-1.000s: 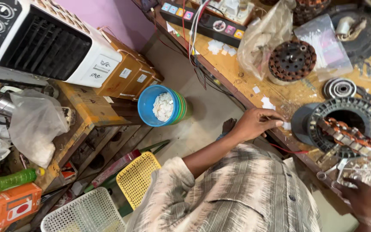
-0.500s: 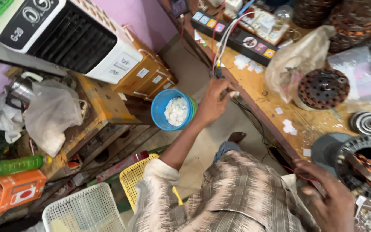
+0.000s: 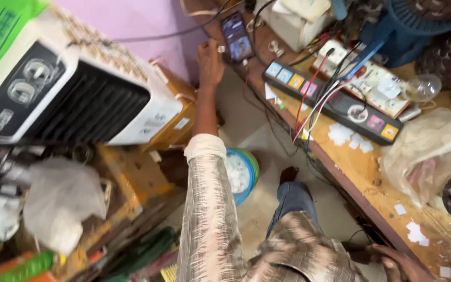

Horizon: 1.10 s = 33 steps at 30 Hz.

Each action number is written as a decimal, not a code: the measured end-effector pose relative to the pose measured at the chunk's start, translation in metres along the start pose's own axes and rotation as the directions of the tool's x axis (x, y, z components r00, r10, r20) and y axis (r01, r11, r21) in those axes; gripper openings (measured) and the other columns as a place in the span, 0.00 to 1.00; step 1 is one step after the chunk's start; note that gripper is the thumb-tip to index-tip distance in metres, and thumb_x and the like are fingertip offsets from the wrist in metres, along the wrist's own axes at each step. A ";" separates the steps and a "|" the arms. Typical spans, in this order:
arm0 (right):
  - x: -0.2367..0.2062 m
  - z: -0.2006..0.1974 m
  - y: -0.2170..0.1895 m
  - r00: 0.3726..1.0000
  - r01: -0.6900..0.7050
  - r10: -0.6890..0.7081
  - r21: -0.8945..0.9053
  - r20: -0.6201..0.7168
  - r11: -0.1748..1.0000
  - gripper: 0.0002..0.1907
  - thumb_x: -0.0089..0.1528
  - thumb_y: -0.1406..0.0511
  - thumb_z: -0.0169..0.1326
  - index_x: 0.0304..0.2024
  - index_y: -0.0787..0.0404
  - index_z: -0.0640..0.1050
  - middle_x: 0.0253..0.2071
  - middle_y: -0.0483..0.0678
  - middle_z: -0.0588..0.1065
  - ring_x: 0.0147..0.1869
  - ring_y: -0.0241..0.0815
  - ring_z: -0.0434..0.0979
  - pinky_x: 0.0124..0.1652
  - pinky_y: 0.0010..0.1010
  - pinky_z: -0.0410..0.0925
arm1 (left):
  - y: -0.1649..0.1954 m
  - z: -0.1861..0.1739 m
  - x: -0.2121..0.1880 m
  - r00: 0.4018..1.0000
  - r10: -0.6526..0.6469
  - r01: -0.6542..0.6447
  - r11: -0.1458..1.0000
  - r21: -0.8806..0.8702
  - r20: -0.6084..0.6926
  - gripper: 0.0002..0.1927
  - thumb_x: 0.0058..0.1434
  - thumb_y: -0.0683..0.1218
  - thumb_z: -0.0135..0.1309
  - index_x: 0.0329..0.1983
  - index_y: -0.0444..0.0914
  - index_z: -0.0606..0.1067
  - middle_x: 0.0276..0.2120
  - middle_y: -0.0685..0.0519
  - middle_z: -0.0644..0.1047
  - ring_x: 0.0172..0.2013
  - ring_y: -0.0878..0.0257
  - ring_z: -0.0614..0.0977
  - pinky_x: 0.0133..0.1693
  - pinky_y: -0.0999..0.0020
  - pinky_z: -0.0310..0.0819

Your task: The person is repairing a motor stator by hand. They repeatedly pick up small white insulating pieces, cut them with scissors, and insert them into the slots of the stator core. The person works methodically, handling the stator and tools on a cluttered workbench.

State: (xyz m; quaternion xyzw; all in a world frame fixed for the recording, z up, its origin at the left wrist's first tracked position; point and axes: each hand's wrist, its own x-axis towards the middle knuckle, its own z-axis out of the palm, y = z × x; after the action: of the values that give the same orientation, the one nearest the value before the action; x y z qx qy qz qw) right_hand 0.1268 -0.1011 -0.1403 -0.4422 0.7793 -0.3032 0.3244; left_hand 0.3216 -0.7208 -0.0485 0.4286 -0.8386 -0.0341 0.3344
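Now we stretch our left hand [image 3: 211, 61] far out toward the phone [image 3: 236, 36] lying lit at the far end of the wooden bench [image 3: 364, 172], fingers loosely extended and holding nothing — fingertips just beside its edge. Our right hand [image 3: 398, 261] rests low by the bench front; we cannot tell its grip. Best to come in flat over the phone, clear of the cables [image 3: 317, 104] and the long switch strip [image 3: 335, 102], and close on both long edges.

soft, even daylight with faint shadows; motion blur smears the whole frame, worst at the near left.
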 end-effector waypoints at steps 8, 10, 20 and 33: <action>0.029 0.007 0.004 0.960 -0.229 0.206 0.109 0.190 0.967 0.26 0.65 0.51 0.43 0.51 0.59 0.84 0.41 0.49 0.85 0.44 0.45 0.86 0.50 0.39 0.77 | -0.015 0.045 0.065 0.982 -0.087 0.068 0.991 0.118 0.167 0.18 0.68 0.45 0.47 0.60 0.38 0.68 0.50 0.39 0.77 0.55 0.39 0.72 0.54 0.41 0.63; 0.029 0.005 0.013 0.958 -0.271 0.259 0.089 0.125 0.959 0.26 0.65 0.51 0.44 0.50 0.58 0.86 0.39 0.50 0.85 0.44 0.45 0.87 0.50 0.39 0.79 | -0.023 0.052 0.065 0.985 -0.087 0.070 0.991 0.114 0.146 0.20 0.68 0.46 0.48 0.62 0.37 0.67 0.50 0.37 0.76 0.54 0.38 0.72 0.53 0.40 0.63; 0.001 -0.024 -0.034 0.965 0.065 -0.050 0.053 -0.257 0.996 0.15 0.65 0.59 0.52 0.50 0.58 0.81 0.46 0.51 0.82 0.45 0.43 0.84 0.49 0.33 0.74 | 0.012 0.029 -0.017 0.944 -0.290 0.328 0.795 -0.510 0.155 0.06 0.70 0.42 0.50 0.42 0.33 0.69 0.36 0.44 0.76 0.39 0.52 0.79 0.46 0.61 0.74; -0.183 -0.105 -0.059 0.854 0.022 0.160 0.343 -0.494 0.939 0.16 0.55 0.70 0.63 0.46 0.61 0.81 0.44 0.49 0.82 0.44 0.42 0.84 0.43 0.31 0.75 | 0.451 -0.118 -0.396 0.576 0.399 0.501 0.517 -0.694 0.714 0.05 0.62 0.39 0.62 0.34 0.31 0.79 0.24 0.50 0.82 0.24 0.69 0.80 0.27 0.71 0.73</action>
State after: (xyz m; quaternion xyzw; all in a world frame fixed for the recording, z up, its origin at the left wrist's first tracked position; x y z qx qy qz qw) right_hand 0.1479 0.0551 0.0118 -0.2542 0.7897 -0.5267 0.1855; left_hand 0.2394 -0.1154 -0.0125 0.1667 -0.7428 -0.6445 0.0714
